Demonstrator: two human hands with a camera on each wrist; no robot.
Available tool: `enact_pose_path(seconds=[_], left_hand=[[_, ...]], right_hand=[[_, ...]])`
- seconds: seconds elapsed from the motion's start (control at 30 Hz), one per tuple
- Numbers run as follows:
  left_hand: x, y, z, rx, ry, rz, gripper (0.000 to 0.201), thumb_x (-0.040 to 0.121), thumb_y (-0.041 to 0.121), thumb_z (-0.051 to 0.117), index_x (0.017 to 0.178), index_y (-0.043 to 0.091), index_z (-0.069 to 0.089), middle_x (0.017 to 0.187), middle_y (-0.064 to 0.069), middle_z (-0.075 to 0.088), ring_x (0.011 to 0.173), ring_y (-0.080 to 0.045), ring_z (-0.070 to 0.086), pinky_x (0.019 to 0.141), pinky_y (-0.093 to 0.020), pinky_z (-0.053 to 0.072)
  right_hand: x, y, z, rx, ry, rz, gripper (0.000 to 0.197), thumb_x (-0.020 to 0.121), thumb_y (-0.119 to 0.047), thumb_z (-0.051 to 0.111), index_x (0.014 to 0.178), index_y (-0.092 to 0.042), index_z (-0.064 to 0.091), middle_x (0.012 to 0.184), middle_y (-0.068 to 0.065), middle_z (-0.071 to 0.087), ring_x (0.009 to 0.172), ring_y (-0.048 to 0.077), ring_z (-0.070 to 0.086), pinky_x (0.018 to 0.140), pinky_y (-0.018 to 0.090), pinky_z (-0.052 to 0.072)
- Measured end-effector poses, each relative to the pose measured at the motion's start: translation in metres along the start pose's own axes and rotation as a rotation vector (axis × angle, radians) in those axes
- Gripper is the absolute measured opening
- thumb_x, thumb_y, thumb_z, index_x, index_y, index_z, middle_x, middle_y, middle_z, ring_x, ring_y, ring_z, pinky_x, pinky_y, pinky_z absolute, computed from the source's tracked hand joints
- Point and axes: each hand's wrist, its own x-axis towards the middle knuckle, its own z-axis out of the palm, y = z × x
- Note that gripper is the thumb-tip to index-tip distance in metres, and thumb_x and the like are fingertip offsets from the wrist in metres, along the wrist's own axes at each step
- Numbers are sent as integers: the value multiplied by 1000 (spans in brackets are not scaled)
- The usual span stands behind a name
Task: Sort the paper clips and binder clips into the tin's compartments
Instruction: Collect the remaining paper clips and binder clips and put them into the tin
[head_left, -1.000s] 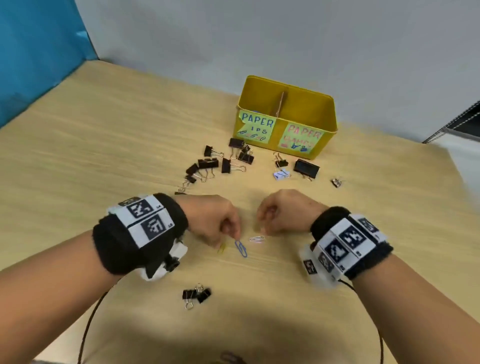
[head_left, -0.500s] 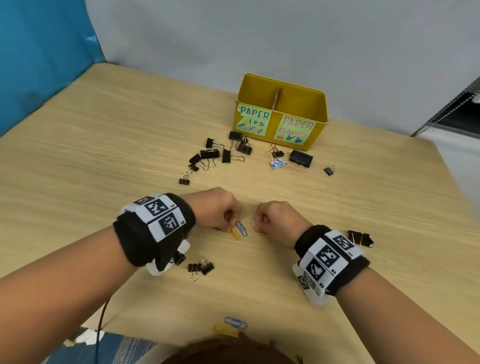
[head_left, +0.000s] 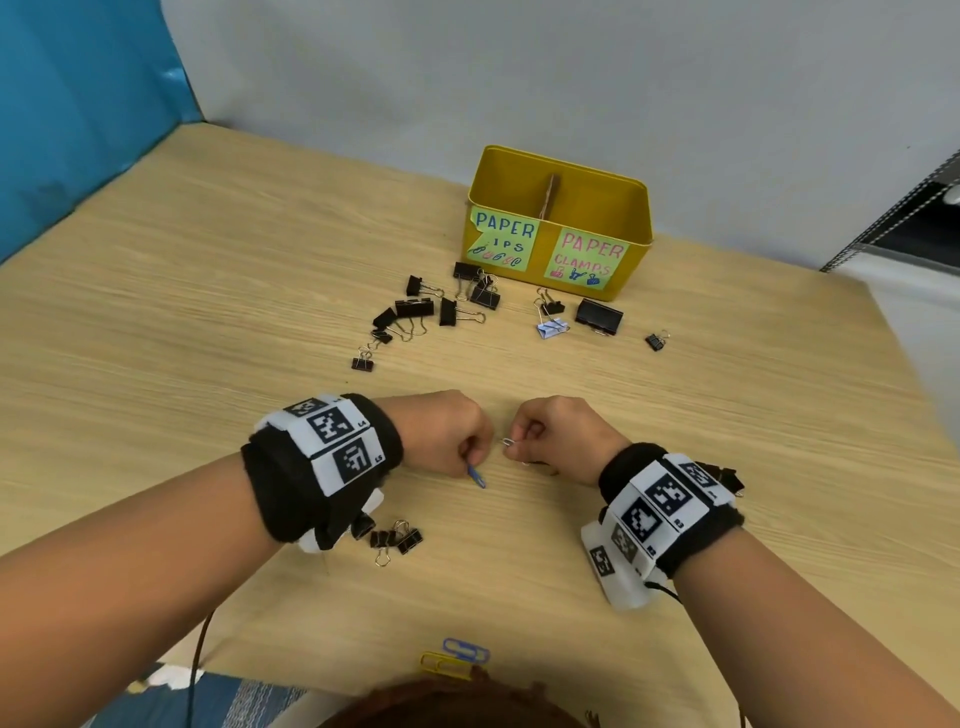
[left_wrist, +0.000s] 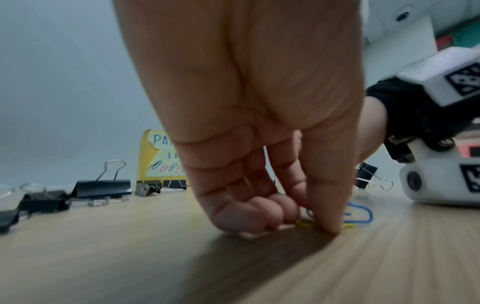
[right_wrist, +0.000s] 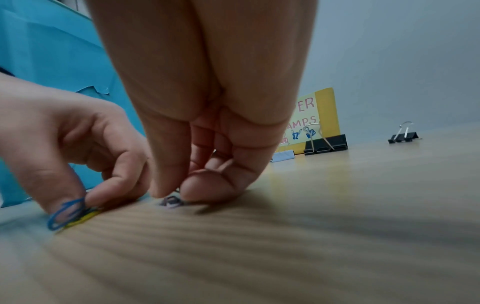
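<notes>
It looks like an office or lab workspace: a pale wood-grain counter (head_left: 208, 322) set against a plain grey wall (head_left: 571, 78), a blue partition (head_left: 78, 104) at upper left, and a metal rack (head_left: 914, 208) at the right edge.

Both hands down at the tabletop (head_left: 208, 322), knuckles up, fingers curled.
Left hand (head_left: 441, 434) pinched a blue paper clip (head_left: 477, 475); right hand (head_left: 558, 434) pinched a small pale clip (head_left: 508, 441); both forearms reached forward, wrists banded.

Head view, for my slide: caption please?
Both hands pinch paper clips off the table; binder clips wait before the yellow tin.
</notes>
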Motion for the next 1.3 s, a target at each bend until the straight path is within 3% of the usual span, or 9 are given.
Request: enact_pose_path(seconds=[0.13,0.23,0.43,0.57,0.77,0.9,1.07,1.17,1.3], left_hand=[[-1,4,-3,14,27,20,17,79,8,59,94,12,66,64,14,47,58,-1,45,55,-8,33],[1,4,-4,38,26,28,17,79,7,60,95,11,68,62,16,45,62,-4,47,53,-5,31],[-2,2,1,23,-41,-23,11,84,11,59,94,11,63,78,8,51,77,-10,49,59,-15,34],[-6,1,0,-20,-61,-3,5,85,15,58,90,16,60,94,-2,58,80,-12,50,69,-21,38],[-9,16,1,-106,-59,1,10,80,14,66,88,16,61,68,13,50,73,-9,53,69,-22,43],[-8,25,5,-12,-67,-31,26,79,13,69,102,7,61,64,14,42,83,-16,55,73,-26,43],[-8,32,9,110,-43,9,19,79,8,65,98,6,64,64,13,35,80,-15,49,68,-25,38],[-7,31,10,92,-68,-10,18,80,9,65,97,7,65,65,10,40,79,-14,48,67,-25,38],[-6,28,12,92,-88,-2,14,83,11,61,96,8,63,69,8,44,77,-14,48,51,-18,32]], right_hand=[[1,3,-3,101,-32,37,11,81,-12,68,76,-15,59,67,-1,59,52,10,53,50,18,46],[1,4,-4,132,-40,35,18,81,-10,68,70,-18,56,69,1,57,52,12,51,48,18,46],[-5,7,-1,120,-42,44,18,76,-10,73,91,-12,63,70,-1,57,57,10,53,54,17,50],[-12,2,9,-102,69,-32,21,75,-12,72,94,-6,67,70,-5,55,72,11,52,63,15,40],[-14,-4,10,-209,42,-61,17,81,-13,64,96,-6,66,87,-2,54,87,16,53,74,18,35],[-15,-5,7,-233,22,-58,18,82,-14,64,98,-6,66,89,-3,53,87,15,51,72,17,33],[-13,-4,6,-214,4,-50,17,82,-15,64,97,-7,67,88,-3,54,84,10,48,71,19,35],[-12,-3,5,-200,-10,-52,16,81,-14,65,94,-6,67,83,-3,55,81,11,49,59,16,35],[-11,1,6,-182,-29,-63,14,81,-13,65,93,-6,67,80,-4,53,80,11,50,58,9,33]])
